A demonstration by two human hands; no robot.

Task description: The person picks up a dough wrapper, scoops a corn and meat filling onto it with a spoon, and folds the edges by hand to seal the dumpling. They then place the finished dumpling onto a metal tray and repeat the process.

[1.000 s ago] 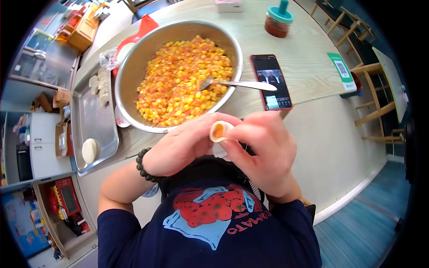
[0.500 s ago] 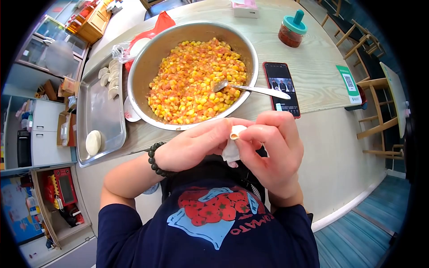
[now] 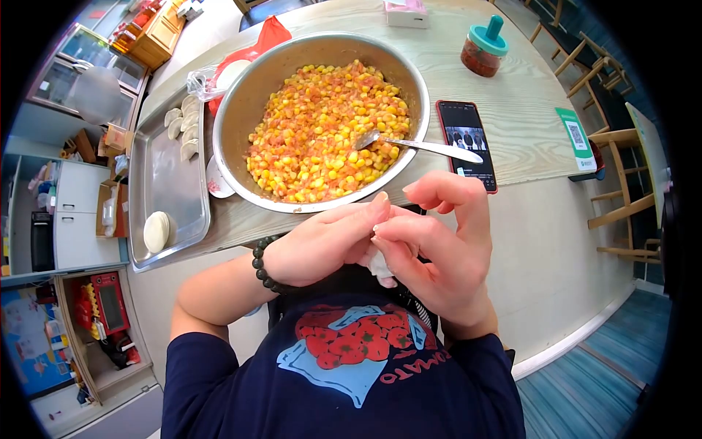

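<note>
Just below the rim of a steel bowl (image 3: 239, 183), my two hands meet in front of my shirt. My left hand (image 3: 322, 245) is closed around a white dumpling (image 3: 380, 268), mostly hidden behind the fingers. The thumb and forefinger of my right hand (image 3: 446, 256) pinch together at the dumpling's upper end. The bowl holds a mix of corn and pinkish filling (image 3: 322, 139), with a metal spoon (image 3: 439, 149) resting in it. On a steel tray (image 3: 157, 190) at the left are several folded dumplings (image 3: 189, 135) and a round stack of wrappers (image 3: 156, 232).
A phone (image 3: 468, 146) lies right of the bowl, with a teal-lidded jar (image 3: 484, 47) behind it. A tissue pack (image 3: 406, 13) is at the back, a green code stand (image 3: 576, 139) at the right edge, and a red bag (image 3: 270, 36) behind the bowl.
My left thumb has risen, and my right fingers have shifted on the dumpling, whose open end no longer shows. The view has shifted slightly.
</note>
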